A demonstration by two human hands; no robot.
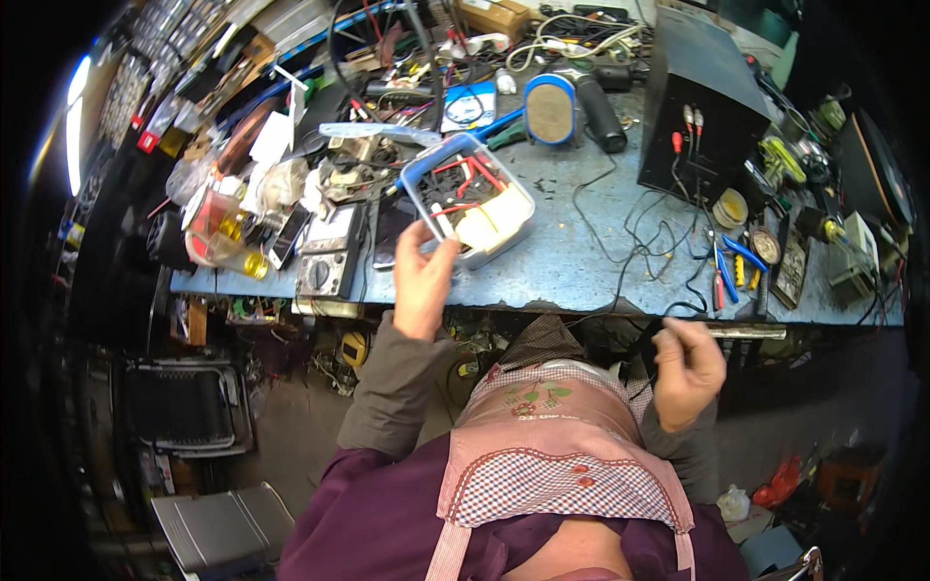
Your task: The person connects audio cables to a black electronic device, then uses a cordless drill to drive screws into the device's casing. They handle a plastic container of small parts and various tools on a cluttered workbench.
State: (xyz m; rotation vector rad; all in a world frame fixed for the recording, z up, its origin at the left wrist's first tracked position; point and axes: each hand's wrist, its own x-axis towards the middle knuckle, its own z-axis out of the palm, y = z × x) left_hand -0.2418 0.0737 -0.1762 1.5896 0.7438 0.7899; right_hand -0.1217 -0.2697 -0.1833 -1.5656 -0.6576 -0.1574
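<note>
A clear plastic box (528, 225) with a blue band round its rim sits on the blue workbench. Inside lie black and red wire pieces (455, 184) and a pale yellow-white block (494, 219). My left hand (423, 283) grips the box's near left corner between thumb and fingers. Off the bench's front edge, my right hand (688, 376) is raised with its fingers curled together; whatever they hold, if anything, cannot be made out. An analog multimeter (327, 254) lies left of my left hand.
A black speaker box (697, 121) with plugged cables stands at the back right. Blue-handled pliers (743, 256) and other tools lie near the right front edge. A round blue-rimmed device (550, 109) stands behind the plastic box. Clutter fills the bench's left (262, 184).
</note>
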